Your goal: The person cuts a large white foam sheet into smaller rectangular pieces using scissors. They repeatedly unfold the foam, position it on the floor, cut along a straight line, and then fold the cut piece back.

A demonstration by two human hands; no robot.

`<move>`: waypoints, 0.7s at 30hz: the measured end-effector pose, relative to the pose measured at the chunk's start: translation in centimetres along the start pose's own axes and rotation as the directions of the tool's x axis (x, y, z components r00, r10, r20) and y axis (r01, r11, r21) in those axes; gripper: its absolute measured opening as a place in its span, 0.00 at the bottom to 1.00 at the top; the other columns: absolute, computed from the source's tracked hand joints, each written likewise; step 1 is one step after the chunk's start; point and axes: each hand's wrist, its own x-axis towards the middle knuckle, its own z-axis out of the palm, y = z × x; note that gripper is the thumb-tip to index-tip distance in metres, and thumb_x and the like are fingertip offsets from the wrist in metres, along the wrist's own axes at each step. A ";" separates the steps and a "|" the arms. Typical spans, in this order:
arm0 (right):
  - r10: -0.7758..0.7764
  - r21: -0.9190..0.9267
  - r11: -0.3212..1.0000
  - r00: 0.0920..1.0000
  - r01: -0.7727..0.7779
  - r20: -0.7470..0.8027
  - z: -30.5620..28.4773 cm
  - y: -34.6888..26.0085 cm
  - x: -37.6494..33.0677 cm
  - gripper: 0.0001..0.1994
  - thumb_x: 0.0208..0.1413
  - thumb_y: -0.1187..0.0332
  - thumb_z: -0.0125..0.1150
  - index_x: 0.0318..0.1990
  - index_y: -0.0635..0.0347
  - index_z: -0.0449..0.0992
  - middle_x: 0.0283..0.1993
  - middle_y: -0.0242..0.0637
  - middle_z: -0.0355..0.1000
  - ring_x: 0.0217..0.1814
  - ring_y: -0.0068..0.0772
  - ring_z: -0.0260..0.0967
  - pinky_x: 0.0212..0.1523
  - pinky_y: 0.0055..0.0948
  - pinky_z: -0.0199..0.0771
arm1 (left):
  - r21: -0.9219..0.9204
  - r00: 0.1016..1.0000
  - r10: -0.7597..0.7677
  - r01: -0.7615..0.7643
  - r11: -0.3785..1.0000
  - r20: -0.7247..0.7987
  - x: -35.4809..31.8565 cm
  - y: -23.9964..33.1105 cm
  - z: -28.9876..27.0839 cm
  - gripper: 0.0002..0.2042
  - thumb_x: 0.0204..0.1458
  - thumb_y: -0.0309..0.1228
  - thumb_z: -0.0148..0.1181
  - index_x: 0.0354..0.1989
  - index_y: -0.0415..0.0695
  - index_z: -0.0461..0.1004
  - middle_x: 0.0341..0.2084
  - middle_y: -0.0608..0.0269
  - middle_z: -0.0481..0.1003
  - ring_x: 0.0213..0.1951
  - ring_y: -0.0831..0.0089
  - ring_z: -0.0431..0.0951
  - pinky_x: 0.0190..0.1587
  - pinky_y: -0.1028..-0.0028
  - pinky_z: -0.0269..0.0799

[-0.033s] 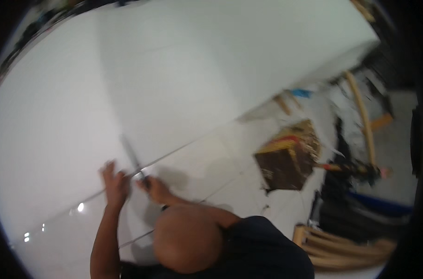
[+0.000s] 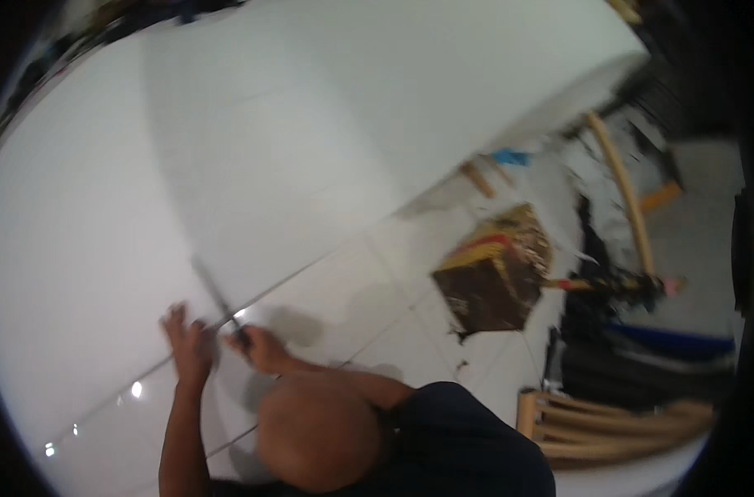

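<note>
My right hand [image 2: 262, 348] is closed around the dark handle of a long, thin-bladed knife [image 2: 214, 286]. The blade points away and to the left, lying across the near edge of a big white sheet [image 2: 252, 182]. Motion blur keeps me from telling how deep the blade sits. Just left of the knife, my left hand [image 2: 192, 352] rests at the same edge, fingers apart and with nothing in it. Both forearms come up from the lower edge, the right one partly hidden by a rounded bare shape, perhaps a knee.
White floor tiles [image 2: 377, 282] run along the sheet's near side. A torn brown and yellow box [image 2: 489, 290] stands on them to the right. Beyond it are wooden slats [image 2: 609, 427], a long wooden bar [image 2: 621, 190], dark bundles and a blue scrap [image 2: 511, 157].
The whole view has shifted slightly, so the hands, knife and box all appear further left. The grip on the knife is the same.
</note>
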 end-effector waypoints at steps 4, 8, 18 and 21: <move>0.037 -0.112 0.993 0.998 -0.032 0.049 -1.3 -4.5 0.0 0.29 0.55 0.41 0.56 0.25 0.64 0.70 0.22 0.43 0.68 0.27 0.38 0.64 0.31 0.40 0.64 | 0.031 1.000 0.014 -0.014 0.999 -0.003 -0.3 -0.9 -1.0 0.08 0.52 0.24 0.57 0.40 0.41 0.70 0.61 0.40 0.58 0.66 0.43 0.53 0.67 0.44 0.40; 0.098 -0.054 0.994 0.993 -0.095 0.069 -0.7 -5.8 1.1 0.36 0.52 0.32 0.49 0.26 0.65 0.70 0.24 0.46 0.69 0.29 0.41 0.66 0.33 0.40 0.65 | 0.049 0.999 0.032 -0.033 0.998 0.024 -1.1 -1.5 -0.3 0.09 0.53 0.25 0.55 0.42 0.41 0.69 0.61 0.41 0.58 0.66 0.43 0.52 0.67 0.44 0.39; 0.052 -0.101 0.993 0.998 -0.056 -0.033 -1.9 -5.7 3.8 0.35 0.52 0.34 0.52 0.28 0.67 0.72 0.25 0.48 0.70 0.28 0.43 0.68 0.33 0.41 0.66 | 0.020 0.996 0.086 -0.085 0.996 -0.030 -0.9 -0.8 1.2 0.09 0.51 0.24 0.56 0.41 0.41 0.69 0.61 0.40 0.59 0.66 0.43 0.52 0.66 0.42 0.39; 0.022 -0.054 0.998 0.998 -0.018 0.061 1.2 -5.0 6.5 0.31 0.54 0.39 0.55 0.30 0.67 0.73 0.25 0.50 0.70 0.30 0.44 0.69 0.33 0.41 0.67 | 0.018 0.999 0.034 -0.034 0.999 -0.024 -1.6 -2.2 0.1 0.11 0.47 0.23 0.60 0.40 0.41 0.70 0.59 0.38 0.59 0.64 0.41 0.55 0.66 0.40 0.39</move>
